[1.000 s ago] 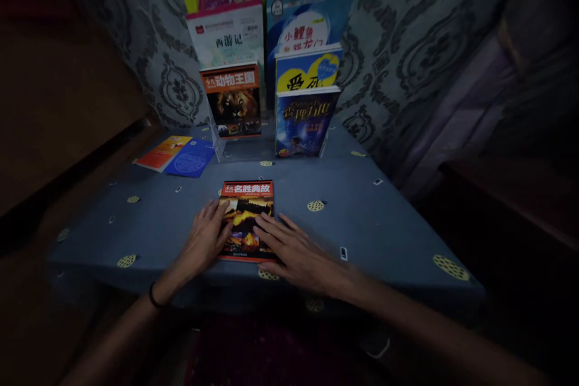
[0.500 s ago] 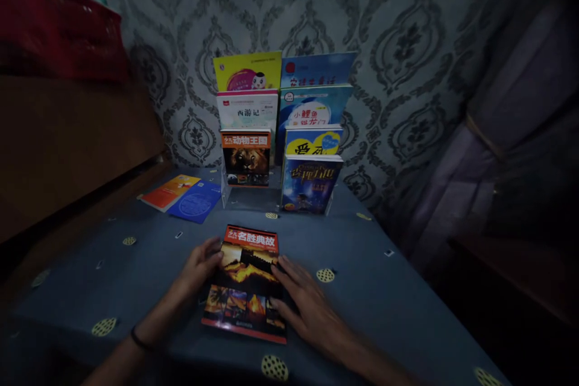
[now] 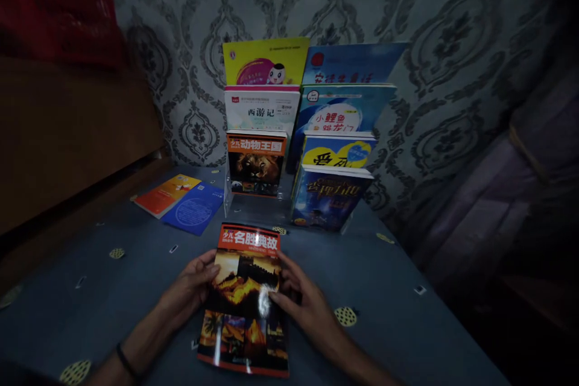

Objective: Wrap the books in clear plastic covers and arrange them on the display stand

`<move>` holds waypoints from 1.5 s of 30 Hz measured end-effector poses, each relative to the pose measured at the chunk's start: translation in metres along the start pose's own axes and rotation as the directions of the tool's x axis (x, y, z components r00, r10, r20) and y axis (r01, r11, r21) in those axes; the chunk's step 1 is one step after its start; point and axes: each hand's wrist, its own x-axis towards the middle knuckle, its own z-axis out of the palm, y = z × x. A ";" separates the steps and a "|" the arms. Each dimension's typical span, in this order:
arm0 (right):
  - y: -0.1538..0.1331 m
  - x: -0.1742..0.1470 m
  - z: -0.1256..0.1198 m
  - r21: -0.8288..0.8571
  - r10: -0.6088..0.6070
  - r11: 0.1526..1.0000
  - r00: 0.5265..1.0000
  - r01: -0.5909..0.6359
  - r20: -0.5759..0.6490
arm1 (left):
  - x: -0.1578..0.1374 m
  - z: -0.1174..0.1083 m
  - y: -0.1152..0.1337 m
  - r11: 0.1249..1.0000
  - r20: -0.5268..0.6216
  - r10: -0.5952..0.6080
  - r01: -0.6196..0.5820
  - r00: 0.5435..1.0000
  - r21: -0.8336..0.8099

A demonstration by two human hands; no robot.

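Between my two hands is a paperback book [image 3: 246,307] with a red title band, a golden wall picture and a row of small photos along the bottom. My left hand [image 3: 192,283] grips its left edge, thumb on the cover and fingers behind. On the opposite edge, my right hand [image 3: 304,298] has its thumb on the cover and its fingers along the side and partly behind. The book tilts slightly up from the table. Beyond it stands a clear book rack [image 3: 257,208] with several books in stepped rows, among them a lion-covered book [image 3: 256,167] and a dark blue book [image 3: 330,199].
An orange booklet [image 3: 165,194] and a blue booklet [image 3: 193,210] lie left of the rack on the blue tablecloth [image 3: 136,289]. A brown wooden panel [image 3: 72,139] with a red bag [image 3: 63,9] on top borders the left. A curtain [image 3: 497,175] hangs at right.
Both hands have closed on the book's sides, and its top has risen slightly from the table. The head view has moved closer to the rack.
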 end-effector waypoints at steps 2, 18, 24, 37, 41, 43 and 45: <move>0.001 0.005 0.001 0.093 0.068 0.993 0.998 -0.068 -0.005 | 0.003 -0.001 0.000 1.000 0.004 -0.008 0.008 1.000 -0.002; -0.019 0.015 -0.014 0.332 0.200 0.907 0.960 -0.258 0.198 | 0.011 0.003 0.002 0.997 -0.022 -0.006 0.008 1.000 0.082; -0.049 0.056 -0.028 0.149 -0.082 0.986 0.996 0.075 0.041 | 0.041 0.018 0.045 0.938 0.036 0.210 -0.212 0.977 0.274; -0.119 0.143 -0.050 -0.431 -0.639 0.739 0.742 0.518 -0.202 | 0.108 0.046 0.139 0.023 0.382 0.831 -0.711 0.404 0.702; -0.099 0.152 -0.049 -0.432 -0.589 0.770 0.784 0.470 -0.197 | 0.124 0.034 0.127 0.032 0.357 0.818 -0.656 0.451 0.754; -0.094 0.154 -0.048 -0.436 -0.568 0.780 0.801 0.450 -0.190 | 0.131 0.028 0.124 0.058 0.341 0.809 -0.641 0.479 0.765; -0.090 0.156 -0.047 -0.453 -0.550 0.782 0.815 0.427 -0.182 | 0.138 0.024 0.122 0.079 0.322 0.800 -0.621 0.506 0.780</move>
